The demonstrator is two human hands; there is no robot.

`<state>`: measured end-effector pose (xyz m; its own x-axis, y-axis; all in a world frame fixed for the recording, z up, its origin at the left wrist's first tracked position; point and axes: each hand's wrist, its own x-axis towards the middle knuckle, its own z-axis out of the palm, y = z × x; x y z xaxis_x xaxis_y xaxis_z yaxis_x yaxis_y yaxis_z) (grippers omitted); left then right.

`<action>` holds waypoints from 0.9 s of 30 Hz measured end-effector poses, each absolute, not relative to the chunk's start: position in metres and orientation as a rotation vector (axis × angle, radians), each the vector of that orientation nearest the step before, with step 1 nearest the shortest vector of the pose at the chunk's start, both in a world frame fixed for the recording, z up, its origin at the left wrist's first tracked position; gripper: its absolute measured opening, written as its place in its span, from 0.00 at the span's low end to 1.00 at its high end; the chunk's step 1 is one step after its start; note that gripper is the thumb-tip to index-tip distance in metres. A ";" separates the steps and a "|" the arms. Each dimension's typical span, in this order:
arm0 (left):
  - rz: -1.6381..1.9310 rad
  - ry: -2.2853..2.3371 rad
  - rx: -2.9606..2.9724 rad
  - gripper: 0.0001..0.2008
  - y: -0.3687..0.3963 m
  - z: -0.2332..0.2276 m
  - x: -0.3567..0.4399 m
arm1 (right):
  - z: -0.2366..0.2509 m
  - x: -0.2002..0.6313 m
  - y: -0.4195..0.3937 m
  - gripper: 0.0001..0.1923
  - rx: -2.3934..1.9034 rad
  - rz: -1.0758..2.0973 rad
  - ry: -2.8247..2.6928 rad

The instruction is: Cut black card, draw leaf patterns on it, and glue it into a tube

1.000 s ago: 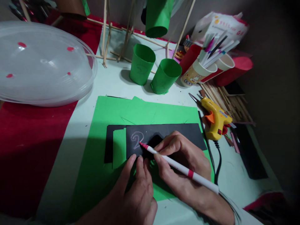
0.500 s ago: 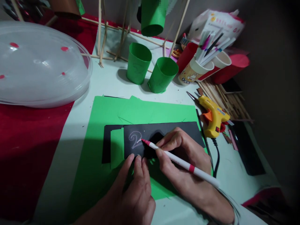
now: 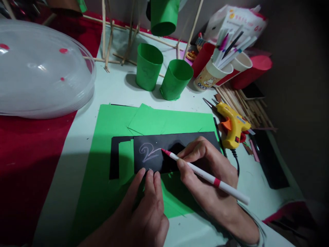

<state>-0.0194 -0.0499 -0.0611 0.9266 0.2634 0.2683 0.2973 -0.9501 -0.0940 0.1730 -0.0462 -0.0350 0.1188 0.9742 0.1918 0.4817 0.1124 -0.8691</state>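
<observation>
My right hand (image 3: 208, 171) grips a white felt-tip pen (image 3: 205, 174) with a red tip and band. The tip touches a black paper strip (image 3: 169, 137) at the end of a pale, curly "2"-like mark (image 3: 148, 152). Fingertips of my left hand (image 3: 147, 199) lie stretched along the strip's lower edge, near the mark. A small green paper piece (image 3: 125, 161) and more black paper (image 3: 114, 157) stick out at the strip's left. All of it rests on a large green sheet (image 3: 102, 123). My right hand hides the strip's lower right part.
Two green paper cups (image 3: 149, 67) stand behind the sheet, near a wooden stick frame (image 3: 109, 48). A pen-filled cup (image 3: 207, 77), scissors (image 3: 209, 103) and a yellow glue gun (image 3: 232, 125) lie to the right. A clear plastic cover (image 3: 43, 72) with red dots is at left.
The pen tip has moved right and slightly up, with my right hand. The pale mark's tail now runs longer to the right. My left hand stays at the strip's edge.
</observation>
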 end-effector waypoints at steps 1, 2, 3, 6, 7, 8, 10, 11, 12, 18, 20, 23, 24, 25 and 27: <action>-0.380 -0.431 -2.958 0.14 -0.050 -0.062 -0.020 | -0.035 0.174 -0.047 0.09 -1.499 0.691 -1.496; -0.374 -0.431 -2.968 0.14 -0.051 -0.063 -0.020 | -0.035 0.174 -0.048 0.09 -1.498 0.691 -1.497; -0.381 -0.437 -2.977 0.14 -0.051 -0.063 -0.020 | -0.036 0.175 -0.049 0.09 -1.500 0.695 -1.498; -0.415 -0.439 -2.991 0.14 -0.052 -0.063 -0.021 | -0.036 0.176 -0.052 0.10 -1.507 0.718 -1.506; -0.408 -0.436 -2.990 0.14 -0.052 -0.062 -0.021 | -0.036 0.176 -0.053 0.10 -1.503 0.720 -1.512; -0.400 -0.438 -2.984 0.14 -0.052 -0.062 -0.021 | -0.036 0.176 -0.053 0.09 -1.500 0.721 -1.522; -0.385 -0.441 -2.977 0.14 -0.052 -0.061 -0.021 | -0.035 0.177 -0.054 0.10 -1.490 0.716 -1.540; -0.384 -0.441 -2.978 0.14 -0.052 -0.061 -0.021 | -0.035 0.177 -0.054 0.10 -1.487 0.719 -1.549; -0.378 -0.437 -2.978 0.14 -0.052 -0.061 -0.021 | -0.034 0.177 -0.054 0.10 -1.485 0.725 -1.556; -0.391 -0.434 -2.955 0.14 -0.052 -0.063 -0.021 | -0.035 0.177 -0.057 0.10 -1.448 0.759 -1.570; -0.376 -0.438 -2.956 0.14 -0.052 -0.063 -0.021 | -0.036 0.176 -0.058 0.10 -1.426 0.756 -1.572; -0.391 -0.458 -2.960 0.14 -0.052 -0.062 -0.020 | -0.036 0.174 -0.059 0.10 -1.408 0.786 -1.575; -0.401 -0.466 -2.962 0.15 -0.052 -0.061 -0.019 | -0.036 0.174 -0.059 0.10 -1.403 0.802 -1.580; -0.405 -0.471 -2.964 0.15 -0.052 -0.061 -0.019 | -0.035 0.174 -0.059 0.10 -1.399 0.821 -1.584; -0.377 -0.476 -2.963 0.16 -0.052 -0.058 -0.018 | -0.035 0.173 -0.059 0.10 -1.400 0.850 -1.590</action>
